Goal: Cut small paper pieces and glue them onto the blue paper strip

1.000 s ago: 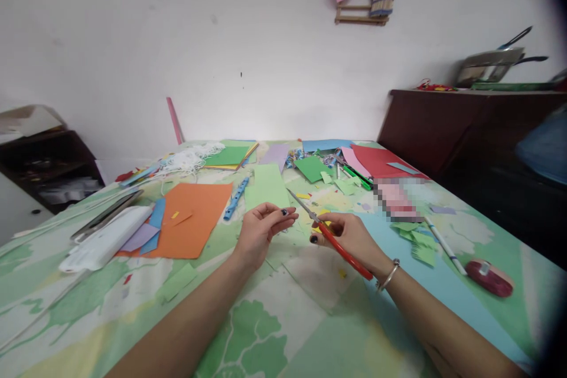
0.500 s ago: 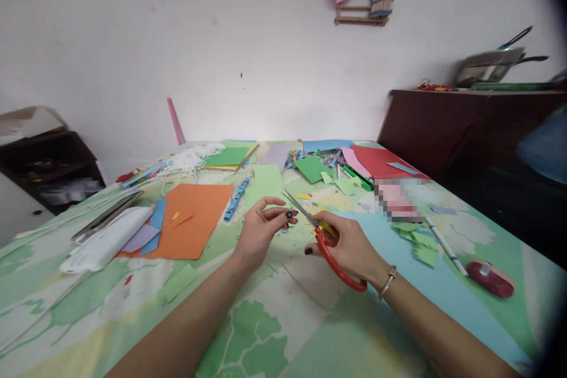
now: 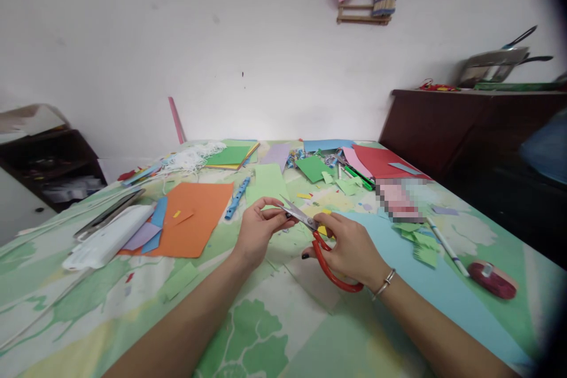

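My right hand (image 3: 349, 248) is closed around the red handles of a pair of scissors (image 3: 328, 266). Their metal blades are slightly parted and point up and left, with the tips beside the fingers of my left hand (image 3: 261, 227). That hand is closed in a pinch; what it holds is too small to make out. Something yellow shows by my right fingers. Beneath the right forearm lies a light blue sheet (image 3: 416, 283), and a light green sheet (image 3: 267, 182) lies beyond my left hand.
Orange paper (image 3: 195, 218), a blue flute-like tube (image 3: 238, 198) and a white case (image 3: 108, 236) are on the left. On the right are green paper pieces (image 3: 425, 248), a white pen (image 3: 447, 247) and a dark red object (image 3: 491, 279). Red paper (image 3: 385, 162) lies farther back.
The scissors have moved left, bringing the blades up to my left fingertips, and the blades have parted. My left hand has stayed nearly in place.
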Demonstrator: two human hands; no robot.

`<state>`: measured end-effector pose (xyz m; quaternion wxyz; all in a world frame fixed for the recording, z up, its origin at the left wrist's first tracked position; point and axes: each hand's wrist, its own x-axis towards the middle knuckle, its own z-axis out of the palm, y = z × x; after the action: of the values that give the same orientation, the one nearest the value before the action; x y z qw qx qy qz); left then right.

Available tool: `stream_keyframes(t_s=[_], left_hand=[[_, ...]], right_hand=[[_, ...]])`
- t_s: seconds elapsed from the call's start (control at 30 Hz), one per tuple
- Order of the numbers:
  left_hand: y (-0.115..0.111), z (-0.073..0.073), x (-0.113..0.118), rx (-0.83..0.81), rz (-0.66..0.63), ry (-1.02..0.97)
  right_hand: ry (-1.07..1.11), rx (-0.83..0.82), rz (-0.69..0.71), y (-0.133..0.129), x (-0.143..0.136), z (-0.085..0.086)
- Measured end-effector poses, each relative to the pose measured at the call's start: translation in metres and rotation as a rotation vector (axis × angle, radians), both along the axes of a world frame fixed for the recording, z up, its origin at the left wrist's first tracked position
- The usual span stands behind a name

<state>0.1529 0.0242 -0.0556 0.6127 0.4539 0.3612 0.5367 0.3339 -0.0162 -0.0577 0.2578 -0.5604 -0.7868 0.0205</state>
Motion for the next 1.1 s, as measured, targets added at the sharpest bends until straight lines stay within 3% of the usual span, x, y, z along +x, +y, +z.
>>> stream_keyframes(t_s=[0.3,0.57,1.1], left_hand=[[0.002,-0.002,-0.001,0.009,0.001,0.004],[0.002,0.012,-0.007,0.041,-0.033,0.094],[0.009,0.021,-0.026,0.147,-0.205,0.291]], right_hand=[[0.038,-0.004,0.025,0.001,0.0,-0.003],[0.048,0.01,0.058,0.003,0.003,-0.002],[-0.032,-0.022,0.102,0.001,0.007,0.003]])
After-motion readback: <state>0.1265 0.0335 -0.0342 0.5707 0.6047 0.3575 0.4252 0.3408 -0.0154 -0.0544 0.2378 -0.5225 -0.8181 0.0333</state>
